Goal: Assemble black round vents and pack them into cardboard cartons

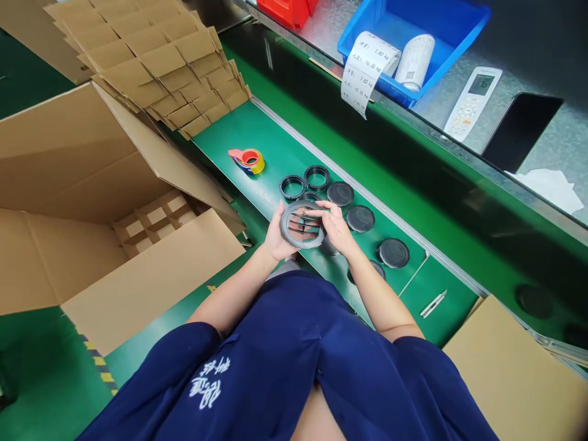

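A round black air vent with thin slats across its open middle is held between both hands, above the near edge of the green bench. My left hand grips its left rim from below, the thumb up along the side. On the right side, my right hand holds the rim with its fingertips reaching over the slats; its thumb is hidden. Just beyond lie black open rings, one partly covered by the vent. Several black round pieces with closed faces sit to the right, some partly behind my right forearm.
A tape dispenser and a utility knife lie on the bench. Stacked cardboard dividers and an open carton stand left. The shelf above holds a blue bin, labels, a remote and a phone.
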The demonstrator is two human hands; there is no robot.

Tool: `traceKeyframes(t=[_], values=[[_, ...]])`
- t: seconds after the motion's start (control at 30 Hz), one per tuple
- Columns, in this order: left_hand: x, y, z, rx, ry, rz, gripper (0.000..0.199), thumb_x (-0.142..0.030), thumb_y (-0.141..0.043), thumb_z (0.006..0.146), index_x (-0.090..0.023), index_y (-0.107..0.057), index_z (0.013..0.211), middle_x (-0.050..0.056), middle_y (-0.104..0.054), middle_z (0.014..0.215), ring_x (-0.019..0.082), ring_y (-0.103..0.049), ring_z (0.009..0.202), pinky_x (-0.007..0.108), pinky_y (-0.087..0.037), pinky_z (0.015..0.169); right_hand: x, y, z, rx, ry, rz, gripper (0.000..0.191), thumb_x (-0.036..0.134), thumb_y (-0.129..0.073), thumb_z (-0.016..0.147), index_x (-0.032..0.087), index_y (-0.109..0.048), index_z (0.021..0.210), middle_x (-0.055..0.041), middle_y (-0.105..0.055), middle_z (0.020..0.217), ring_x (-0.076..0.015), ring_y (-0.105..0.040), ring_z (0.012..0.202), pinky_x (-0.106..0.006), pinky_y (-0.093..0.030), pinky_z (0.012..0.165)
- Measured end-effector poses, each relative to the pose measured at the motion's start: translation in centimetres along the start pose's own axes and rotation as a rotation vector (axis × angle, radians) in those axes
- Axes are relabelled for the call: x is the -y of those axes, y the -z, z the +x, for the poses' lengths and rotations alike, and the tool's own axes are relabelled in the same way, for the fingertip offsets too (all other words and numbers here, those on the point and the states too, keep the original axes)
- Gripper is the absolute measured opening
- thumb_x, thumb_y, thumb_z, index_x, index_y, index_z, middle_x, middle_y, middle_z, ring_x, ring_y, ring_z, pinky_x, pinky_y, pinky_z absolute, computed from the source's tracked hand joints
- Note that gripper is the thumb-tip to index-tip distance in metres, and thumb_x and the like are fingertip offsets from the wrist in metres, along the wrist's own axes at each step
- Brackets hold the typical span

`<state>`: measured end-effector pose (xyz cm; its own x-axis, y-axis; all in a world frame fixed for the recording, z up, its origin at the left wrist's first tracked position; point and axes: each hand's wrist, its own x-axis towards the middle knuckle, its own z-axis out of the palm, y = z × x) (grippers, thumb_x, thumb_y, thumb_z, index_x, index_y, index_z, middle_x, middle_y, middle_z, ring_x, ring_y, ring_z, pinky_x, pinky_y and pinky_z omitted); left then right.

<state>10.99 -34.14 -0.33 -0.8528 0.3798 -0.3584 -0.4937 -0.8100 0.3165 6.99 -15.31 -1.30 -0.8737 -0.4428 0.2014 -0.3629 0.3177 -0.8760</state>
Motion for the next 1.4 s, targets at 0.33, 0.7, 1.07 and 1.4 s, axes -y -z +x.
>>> traceKeyframes(t=[0.33, 0.7, 1.07, 1.4], values=[[-1.4, 1.8, -0.4, 0.049, 0.110, 0.005, 0.072, -0.072, -0.033, 0.099, -0.015, -0.067, 0.126, 0.023, -0.071, 0.120, 0.043, -0.070, 0.107, 0.067, -0.055, 0.086, 1.0, -1.5, 0.4, -0.034, -0.183, 0.142, 0.076, 0.073, -0.020, 0.102, 0.027, -0.078, 0.116, -0.0069, -0.062, 0.135, -0.0220, -0.051, 0.138, -0.040, -0.035, 0.122], [-2.6, 1.3, -0.2, -0.027, 0.139, 0.033, 0.074, -0.073, -0.033, 0.099, -0.013, -0.064, 0.131, 0.021, -0.072, 0.116, 0.041, -0.070, 0.106, 0.067, -0.053, 0.092, 1.3, -2.1, 0.8, -0.057, -0.222, 0.109, 0.077, 0.070, -0.017, 0.104, 0.026, -0.078, 0.118, -0.0065, -0.063, 0.138, -0.0209, -0.048, 0.142, -0.039, -0.036, 0.123], [-2.3, 0.4, 0.8, -0.006, 0.212, 0.013, 0.073, -0.069, -0.030, 0.101, -0.011, -0.061, 0.133, 0.022, -0.073, 0.112, 0.041, -0.071, 0.105, 0.067, -0.053, 0.090, -0.1, -2.2, 0.5, -0.122, -0.278, 0.216, 0.078, 0.070, -0.017, 0.104, 0.024, -0.079, 0.114, -0.0067, -0.067, 0.133, -0.0215, -0.051, 0.139, -0.039, -0.038, 0.122], [-1.2, 4.0, 1.8, -0.407, 0.282, -0.006, 0.068, -0.070, -0.033, 0.099, -0.016, -0.068, 0.121, 0.016, -0.076, 0.105, 0.033, -0.072, 0.095, 0.050, -0.060, 0.082, -2.4, -4.2, -2.2, 0.325, -0.035, -0.349, 0.058, 0.061, -0.052, 0.099, 0.034, -0.054, 0.151, -0.0077, -0.021, 0.172, -0.0379, -0.011, 0.158, -0.062, -0.025, 0.124]])
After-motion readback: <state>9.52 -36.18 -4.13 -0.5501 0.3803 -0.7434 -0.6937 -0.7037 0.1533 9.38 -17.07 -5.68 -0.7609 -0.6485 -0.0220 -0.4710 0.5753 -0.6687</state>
